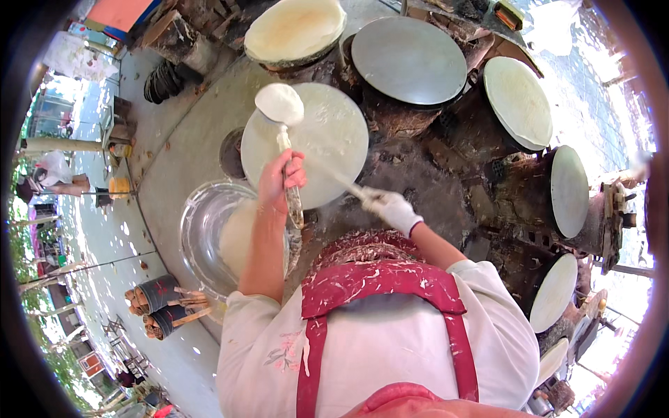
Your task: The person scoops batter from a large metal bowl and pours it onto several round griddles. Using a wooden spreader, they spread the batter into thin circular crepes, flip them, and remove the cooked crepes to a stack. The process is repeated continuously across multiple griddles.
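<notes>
Bare, my left hand (283, 176) grips the handle of a metal ladle (280, 102) whose bowl holds pale batter. The ladle overlaps the left edge of a round griddle (342, 157) coated with a thin whitish layer. My right hand (393, 209), in a white glove, is closed on a light stick (342, 180) that reaches over the same griddle. The stick's far end is blurred. Below my left forearm stands a large clear basin (201, 235) with creamy batter (236, 235) inside, partly hidden by the arm.
Around me, stoves carry more round griddles: one with a browned pancake (295, 28), a bare grey one (410, 60), and several pale ones, such as a coated griddle (517, 102). At lower left lie dark buckets (159, 292) of cylindrical briquettes. A yellow tub (119, 187) stands farther left.
</notes>
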`<state>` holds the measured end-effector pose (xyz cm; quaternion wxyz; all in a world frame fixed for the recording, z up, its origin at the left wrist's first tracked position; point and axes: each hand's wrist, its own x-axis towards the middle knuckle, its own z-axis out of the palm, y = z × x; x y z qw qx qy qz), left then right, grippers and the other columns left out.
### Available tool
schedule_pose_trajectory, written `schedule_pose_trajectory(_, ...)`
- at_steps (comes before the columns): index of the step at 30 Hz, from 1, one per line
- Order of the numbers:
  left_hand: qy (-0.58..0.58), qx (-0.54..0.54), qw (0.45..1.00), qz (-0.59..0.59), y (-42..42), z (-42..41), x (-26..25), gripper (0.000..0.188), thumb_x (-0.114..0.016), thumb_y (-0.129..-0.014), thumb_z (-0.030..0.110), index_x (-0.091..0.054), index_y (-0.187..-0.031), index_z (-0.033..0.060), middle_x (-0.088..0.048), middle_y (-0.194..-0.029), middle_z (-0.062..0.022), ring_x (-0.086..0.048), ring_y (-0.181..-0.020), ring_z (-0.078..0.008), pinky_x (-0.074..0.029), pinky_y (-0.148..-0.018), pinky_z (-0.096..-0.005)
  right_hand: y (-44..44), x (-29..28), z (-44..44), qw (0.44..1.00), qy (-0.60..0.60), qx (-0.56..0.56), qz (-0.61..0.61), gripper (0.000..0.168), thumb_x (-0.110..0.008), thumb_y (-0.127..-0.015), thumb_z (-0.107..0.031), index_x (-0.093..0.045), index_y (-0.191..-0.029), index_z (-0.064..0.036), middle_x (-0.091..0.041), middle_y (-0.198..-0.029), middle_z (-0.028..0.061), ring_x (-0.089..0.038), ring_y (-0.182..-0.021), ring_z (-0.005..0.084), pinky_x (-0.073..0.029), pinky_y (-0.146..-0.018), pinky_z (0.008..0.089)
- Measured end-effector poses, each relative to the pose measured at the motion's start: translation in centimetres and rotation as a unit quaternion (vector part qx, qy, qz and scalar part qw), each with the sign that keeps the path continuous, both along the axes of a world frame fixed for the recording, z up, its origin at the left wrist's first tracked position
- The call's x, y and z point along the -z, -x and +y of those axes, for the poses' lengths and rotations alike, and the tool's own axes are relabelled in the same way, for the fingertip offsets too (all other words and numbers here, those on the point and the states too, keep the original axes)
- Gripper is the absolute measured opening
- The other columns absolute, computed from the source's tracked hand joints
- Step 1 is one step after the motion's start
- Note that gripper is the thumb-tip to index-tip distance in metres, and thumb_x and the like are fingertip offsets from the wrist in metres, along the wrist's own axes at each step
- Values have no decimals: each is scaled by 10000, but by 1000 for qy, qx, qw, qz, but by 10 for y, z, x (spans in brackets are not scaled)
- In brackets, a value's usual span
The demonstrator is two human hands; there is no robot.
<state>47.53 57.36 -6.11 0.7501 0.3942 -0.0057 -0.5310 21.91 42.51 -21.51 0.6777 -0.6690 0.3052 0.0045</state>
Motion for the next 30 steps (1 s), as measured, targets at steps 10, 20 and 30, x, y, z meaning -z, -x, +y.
schedule_pose_trajectory(10, -28, 117, 982, -145, -21, -277, -36, 280, -480, -1059, 256, -559, -1037, -13, -411, -620, 54, -365, -403, -59, -298, -445, -250, 67, -17, -246, 928, -155, 329, -83, 503, -679, -958, -99, -530, -1434, -35, -641, -1177, 5, -534, -909, 32, -435, -787, 176)
schedule_pose_trajectory(20, -257, 49, 895, -363, 27, -515, 101, 241, -643, -962, 211, -546, -912, -4, -531, -644, -21, -468, -417, -116, -333, -407, -277, 22, -43, -429, 909, 288, 65, 295, 570, -478, -1010, -456, -292, -1539, -357, -674, -1069, 224, -681, -936, 411, -516, -793, 536)
schedule_pose_trajectory(30, -260, -127, 783, -551, -12, -439, 45, 229, -534, -1025, 230, -512, -1002, 4, -490, -571, -25, -486, -405, -127, -388, -394, -300, -38, 3, -412, 967, 6, 254, 28, 411, -656, -970, -302, -638, -1315, -79, -670, -862, -1, -586, -760, 90, -472, -706, 259)
